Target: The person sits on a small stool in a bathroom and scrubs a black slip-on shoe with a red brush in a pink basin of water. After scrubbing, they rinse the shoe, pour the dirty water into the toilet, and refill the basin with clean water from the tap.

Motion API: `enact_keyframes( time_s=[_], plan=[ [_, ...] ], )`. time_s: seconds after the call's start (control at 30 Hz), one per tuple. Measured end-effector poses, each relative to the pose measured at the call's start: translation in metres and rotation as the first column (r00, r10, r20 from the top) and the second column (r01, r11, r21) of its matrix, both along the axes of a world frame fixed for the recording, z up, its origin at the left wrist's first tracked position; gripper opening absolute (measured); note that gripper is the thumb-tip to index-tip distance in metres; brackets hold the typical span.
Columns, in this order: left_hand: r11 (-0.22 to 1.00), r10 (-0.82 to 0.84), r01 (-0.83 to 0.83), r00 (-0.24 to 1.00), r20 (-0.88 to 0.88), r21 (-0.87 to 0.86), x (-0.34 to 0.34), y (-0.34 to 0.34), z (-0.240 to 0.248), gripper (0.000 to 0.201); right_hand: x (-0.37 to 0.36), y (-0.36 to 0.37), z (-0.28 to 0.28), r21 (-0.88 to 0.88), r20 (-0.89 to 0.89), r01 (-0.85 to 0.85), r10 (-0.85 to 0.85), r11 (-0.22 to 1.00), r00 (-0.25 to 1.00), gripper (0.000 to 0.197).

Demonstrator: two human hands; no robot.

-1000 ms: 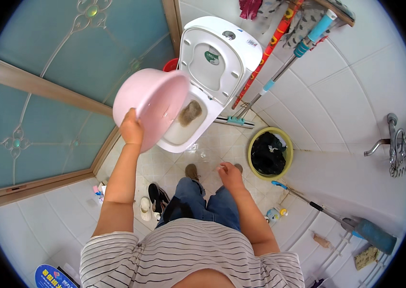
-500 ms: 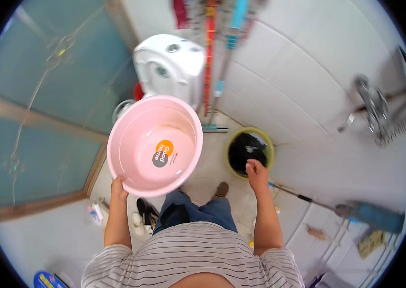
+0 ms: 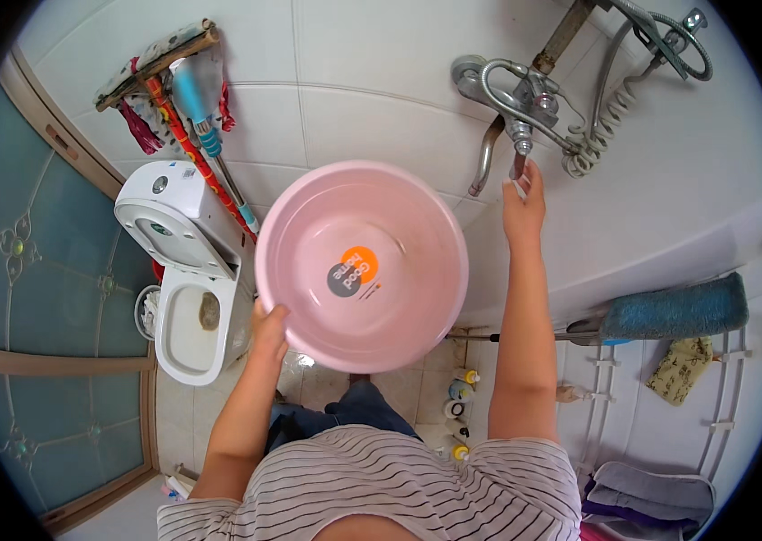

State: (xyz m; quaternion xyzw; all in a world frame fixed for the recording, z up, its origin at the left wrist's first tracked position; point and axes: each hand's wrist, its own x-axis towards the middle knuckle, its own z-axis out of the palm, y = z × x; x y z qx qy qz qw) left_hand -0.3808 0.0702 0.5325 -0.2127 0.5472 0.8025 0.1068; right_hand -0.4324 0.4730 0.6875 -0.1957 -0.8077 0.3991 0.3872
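My left hand (image 3: 269, 332) grips the near-left rim of a round pink washbasin (image 3: 313, 230). The basin hangs in front of me, tilted to show its inside, with an orange and grey sticker on the bottom and no water visible. My right arm stretches forward to the wall. There my right hand (image 3: 526, 206) has its fingers closed around the lever handle (image 3: 519, 164) of a chrome faucet (image 3: 532, 101). The faucet's curved spout (image 3: 486, 158) points down, to the right of the basin and beyond its far rim. No water shows at the spout.
At left stands a white toilet (image 3: 187, 356) with its lid raised, beside glass doors (image 3: 11, 225). A mop (image 3: 173, 122) leans on the tiled wall. Several bottles (image 3: 462, 389) stand on the floor. A blue duster (image 3: 674, 309) and racks (image 3: 597, 406) are at right.
My view has swung right toward the wall. The basin has risen closer in my left hand. My right hand has moved from above the yellow-green bucket up to the faucet handle.
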Motion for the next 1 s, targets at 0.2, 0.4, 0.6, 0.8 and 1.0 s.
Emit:
enact_keyframes(
  time_s=[0.2, 0.4, 0.6, 0.8, 1.0],
  plan=[
    [0.997, -0.019, 0.017, 0.999, 0.034, 0.070, -0.006, 0.059, -0.010, 0.039, -0.001, 0.003, 0.033, -0.263, 0.190, -0.202, 0.256, 0.943, 0.948, 0.031],
    [0.996, -0.030, 0.023, 0.996, 0.085, 0.081, 0.005, 0.080, -0.009, 0.037, 0.007, 0.010, 0.038, -0.287, 0.119, -0.314, 0.359, 0.905, 0.926, 0.025],
    [1.000, 0.007, -0.007, 1.000, 0.018, 0.004, 0.016, 0.078, -0.005, 0.034, 0.008, 0.004, 0.039, -0.254, 0.130, -0.291, 0.330, 0.923, 0.935, 0.025],
    [0.991, 0.042, -0.055, 0.994, -0.105, -0.125, 0.017, 0.081, 0.011, 0.031, 0.008, 0.002, 0.039, -0.247, 0.099, -0.298, 0.330, 0.922, 0.939, 0.024],
    [0.974, 0.048, -0.080, 0.987, -0.154, -0.210, 0.016, 0.079, 0.008, 0.034, 0.009, 0.004, 0.038, -0.234, 0.095, -0.326, 0.356, 0.916, 0.930, 0.021]
  ],
)
